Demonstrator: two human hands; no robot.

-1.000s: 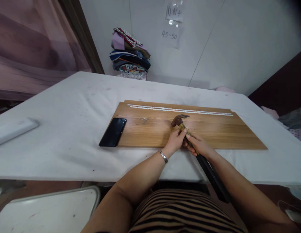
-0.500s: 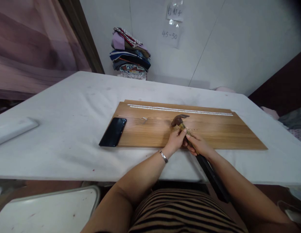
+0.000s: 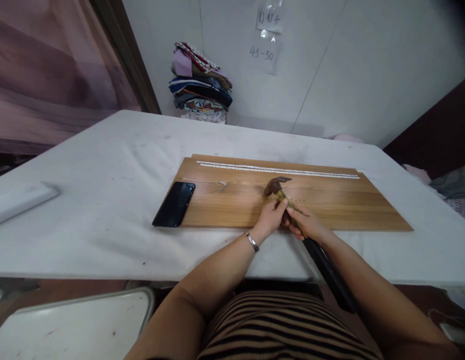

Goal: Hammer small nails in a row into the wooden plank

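Observation:
A claw hammer (image 3: 274, 186) with a rusty head and a long black grip lies slantwise over the front of a brown wooden board (image 3: 348, 205). My left hand (image 3: 270, 217) is closed at the hammer's neck, just below the head, with its thumb against the shaft. My right hand (image 3: 310, 223) wraps the shaft a little lower, its thumb and fingertips close to the left hand's. The black grip runs back beneath my right forearm. Several small dark nail dots (image 3: 299, 200) show in a row on the board right of the hammer head.
Several loose nails (image 3: 221, 186) lie on the board, left of the hammer. A black phone (image 3: 174, 204) rests across the board's left edge. Two white measuring strips (image 3: 277, 170) run along its far side. A white cloth (image 3: 85, 200) covers the table; folded clothes (image 3: 201, 82) are stacked behind.

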